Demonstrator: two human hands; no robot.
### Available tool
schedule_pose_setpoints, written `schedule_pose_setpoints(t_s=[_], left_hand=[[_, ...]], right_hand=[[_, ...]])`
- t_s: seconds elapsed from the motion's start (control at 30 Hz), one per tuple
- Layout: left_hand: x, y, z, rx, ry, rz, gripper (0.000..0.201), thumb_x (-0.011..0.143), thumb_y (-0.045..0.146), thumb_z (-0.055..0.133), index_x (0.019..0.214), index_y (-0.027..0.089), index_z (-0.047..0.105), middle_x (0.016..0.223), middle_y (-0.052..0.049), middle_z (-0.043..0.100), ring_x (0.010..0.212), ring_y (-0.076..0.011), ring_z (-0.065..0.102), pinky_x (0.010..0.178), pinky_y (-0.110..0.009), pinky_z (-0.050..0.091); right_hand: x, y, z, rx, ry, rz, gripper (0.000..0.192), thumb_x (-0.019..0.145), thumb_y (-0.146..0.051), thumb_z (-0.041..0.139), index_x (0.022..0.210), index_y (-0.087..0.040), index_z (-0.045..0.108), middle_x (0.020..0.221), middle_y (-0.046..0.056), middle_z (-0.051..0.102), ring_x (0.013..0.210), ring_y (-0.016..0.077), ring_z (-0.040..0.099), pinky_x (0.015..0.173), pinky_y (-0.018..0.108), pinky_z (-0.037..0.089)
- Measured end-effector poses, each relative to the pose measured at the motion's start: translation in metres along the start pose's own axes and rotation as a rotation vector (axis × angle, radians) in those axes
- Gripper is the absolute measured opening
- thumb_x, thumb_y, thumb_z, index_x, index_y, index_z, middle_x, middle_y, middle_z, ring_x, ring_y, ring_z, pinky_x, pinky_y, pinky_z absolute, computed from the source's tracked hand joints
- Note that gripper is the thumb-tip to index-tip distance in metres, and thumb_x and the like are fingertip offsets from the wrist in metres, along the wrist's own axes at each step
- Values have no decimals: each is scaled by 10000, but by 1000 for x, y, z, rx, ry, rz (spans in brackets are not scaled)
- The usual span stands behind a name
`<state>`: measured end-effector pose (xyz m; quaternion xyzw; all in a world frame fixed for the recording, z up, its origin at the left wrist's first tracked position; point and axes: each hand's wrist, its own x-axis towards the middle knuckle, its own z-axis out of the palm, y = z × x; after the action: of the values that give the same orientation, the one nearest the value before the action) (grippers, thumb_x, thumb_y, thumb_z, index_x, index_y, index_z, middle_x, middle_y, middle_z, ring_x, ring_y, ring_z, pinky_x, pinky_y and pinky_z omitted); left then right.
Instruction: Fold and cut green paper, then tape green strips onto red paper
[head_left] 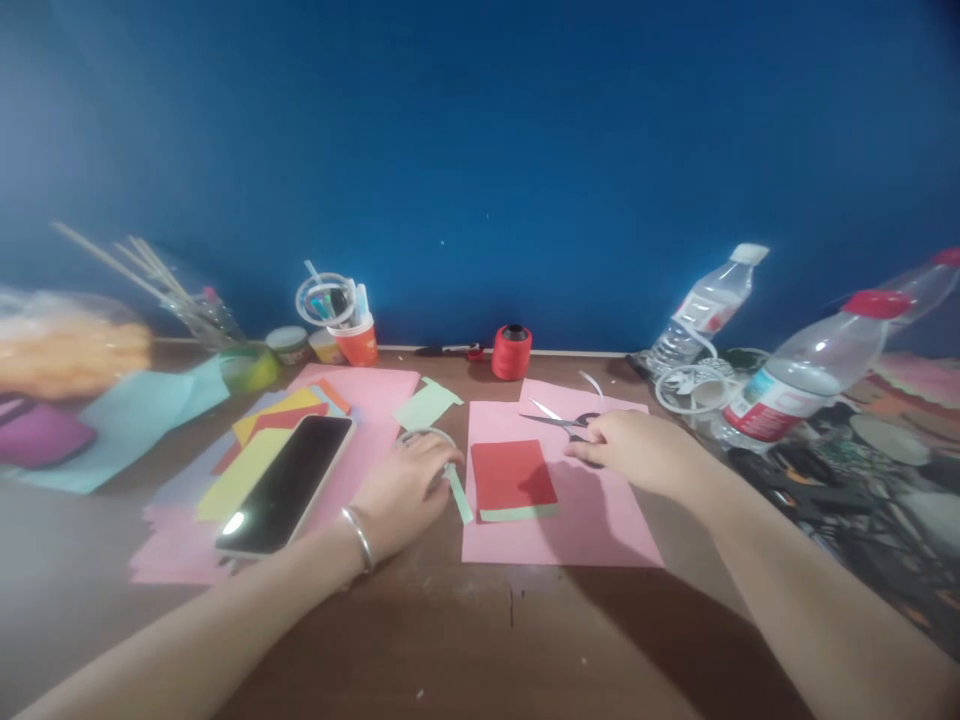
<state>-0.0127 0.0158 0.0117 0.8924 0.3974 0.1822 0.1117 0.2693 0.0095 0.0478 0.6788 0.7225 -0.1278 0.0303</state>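
Note:
My right hand has its fingers round the handles of a pair of scissors, whose blades are parted and point left over pink paper. My left hand, with a silver bangle at the wrist, is curled over a pale ring that looks like a roll of tape; the fingers hide most of it. A light green paper strip sticks out beside these fingers. Between the hands, a red paper square with a green lower edge lies on a pink sheet. A green paper scrap lies beyond my left hand.
Left, a phone rests on stacked coloured papers. At the back stand a cup of pens and a red thread spool. Plastic bottles, a white cable coil and clutter crowd the right. A blue wall rises behind.

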Motion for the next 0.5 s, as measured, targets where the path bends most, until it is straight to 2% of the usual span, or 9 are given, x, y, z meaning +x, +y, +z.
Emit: schedule_pose_setpoints(t_s=[0.13,0.27,0.33,0.4,0.5], left_hand=[[1,-10,-5,212,-82,-31,370,714,-4,388,964,197,570,996,-50,570,942,-189,511,834,-366,391],[2,-20,-3,248,-63,-106,285,802,150,409,1040,215,551,1032,-64,562,962,-212,505,844,-395,371],[3,-22,-2,238,-63,-119,236,823,266,423,1000,212,571,1009,-62,568,940,-215,514,835,-394,375],[3,-22,0,233,-64,-114,246,775,383,500,913,201,592,987,-58,570,913,-223,520,825,-391,379],[2,-20,1,214,-64,-99,228,713,417,567,742,192,595,926,-38,583,883,-222,528,820,-379,379]], right_hand=[[-5,1,-2,15,63,0,287,766,-429,459,640,-211,595,708,18,616,572,152,540,469,239,284],[0,7,4,-47,87,43,179,735,-332,501,665,-207,608,727,33,619,619,179,556,482,252,289],[3,9,9,-49,93,47,190,737,-347,504,665,-202,605,717,40,620,611,187,557,480,258,288],[4,9,12,-44,96,36,187,735,-356,510,675,-206,604,719,38,625,606,187,560,481,259,291],[3,4,16,-22,92,-14,157,711,-346,538,697,-210,614,730,32,630,610,181,565,488,257,300]])
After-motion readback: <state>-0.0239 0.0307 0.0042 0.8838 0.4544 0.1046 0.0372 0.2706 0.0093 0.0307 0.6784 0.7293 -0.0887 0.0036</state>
